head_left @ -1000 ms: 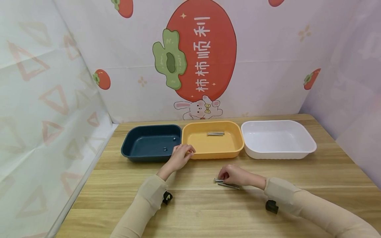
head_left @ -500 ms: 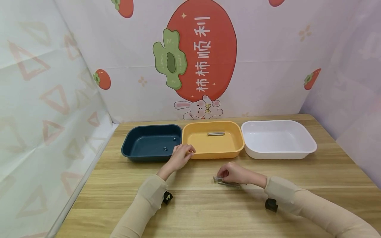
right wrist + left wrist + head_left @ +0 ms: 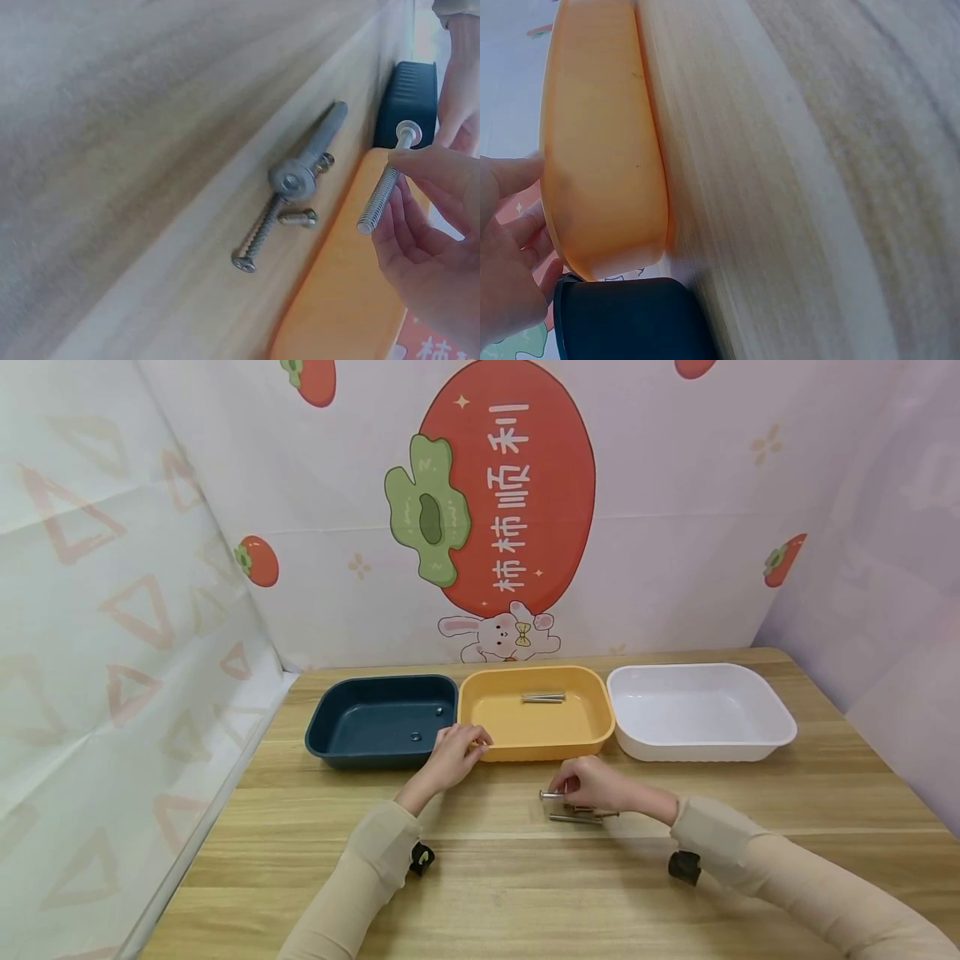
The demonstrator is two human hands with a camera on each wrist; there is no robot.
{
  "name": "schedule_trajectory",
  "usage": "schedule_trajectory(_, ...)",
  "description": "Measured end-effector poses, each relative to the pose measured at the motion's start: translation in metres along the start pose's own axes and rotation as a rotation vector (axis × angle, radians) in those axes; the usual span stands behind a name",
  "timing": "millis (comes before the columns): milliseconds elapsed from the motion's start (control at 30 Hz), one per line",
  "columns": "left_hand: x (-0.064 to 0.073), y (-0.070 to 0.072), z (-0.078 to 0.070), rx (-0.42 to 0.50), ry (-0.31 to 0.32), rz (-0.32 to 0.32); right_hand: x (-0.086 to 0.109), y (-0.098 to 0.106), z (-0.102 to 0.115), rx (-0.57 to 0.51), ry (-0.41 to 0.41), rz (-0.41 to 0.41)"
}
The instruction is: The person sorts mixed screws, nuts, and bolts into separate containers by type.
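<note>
In the right wrist view, my right hand (image 3: 427,225) pinches a bolt (image 3: 379,199) between thumb and fingers, its threaded shank clear of the table. Below it on the wood lie another bolt with a wide round head (image 3: 292,180), a long screw (image 3: 259,236) and short screws (image 3: 300,217). From the head view, this right hand (image 3: 588,782) is just in front of the yellow tray (image 3: 536,752). My left hand (image 3: 452,756) rests at that tray's front left corner. Its thumb (image 3: 517,174) touches the rim in the left wrist view, with the fingers loosely bent.
Left of the yellow tray stands a dark blue tray (image 3: 330,752) with small metal pieces (image 3: 416,737) inside. A white tray (image 3: 701,750) stands on the right. Two long screws or bolts (image 3: 543,697) lie in the yellow tray. A printed cloth (image 3: 675,527) hangs behind the table.
My right hand has lifted the bolt off the table and moved slightly away from me, uncovering more screws beneath it. The left hand has stayed in place.
</note>
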State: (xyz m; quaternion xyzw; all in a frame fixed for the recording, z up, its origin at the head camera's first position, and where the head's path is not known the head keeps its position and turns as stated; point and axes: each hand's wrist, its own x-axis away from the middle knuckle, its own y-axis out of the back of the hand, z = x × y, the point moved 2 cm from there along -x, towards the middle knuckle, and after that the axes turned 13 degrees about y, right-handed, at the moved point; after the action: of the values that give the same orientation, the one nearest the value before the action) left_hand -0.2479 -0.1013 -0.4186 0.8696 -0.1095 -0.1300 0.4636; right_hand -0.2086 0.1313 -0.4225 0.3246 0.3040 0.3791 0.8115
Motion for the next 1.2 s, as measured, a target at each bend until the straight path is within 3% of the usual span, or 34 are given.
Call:
schedule_trajectory(700, 0.001, -0.001, 0.001, 0.006, -0.008, 0.001, -0.008, 0.033, 0.005, -0.007, -0.039, -0.067)
schedule_trajectory(1200, 0.000, -0.002, 0.002, 0.001, -0.012, -0.005, -0.020, 0.047, -0.003, 0.025, -0.055, -0.100)
